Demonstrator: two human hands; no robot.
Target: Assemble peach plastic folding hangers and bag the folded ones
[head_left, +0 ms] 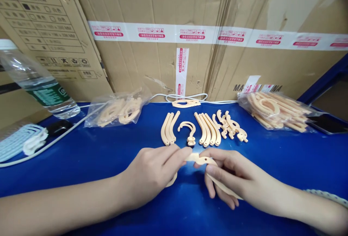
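Head view: left hand point(154, 172) and right hand point(231, 178) close together low over the blue table point(108, 149), both pinched on one beige curved plastic piece point(199, 160) bridging the fingertips. Just beyond, rows of loose beige curved pieces point(208, 125); bagged pieces point(277, 111) far right.

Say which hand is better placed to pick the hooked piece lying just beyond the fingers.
Left, probably. The left hand has fingertips just below the hooked piece, while the right hand sits further right, wrapped around a curved strip.
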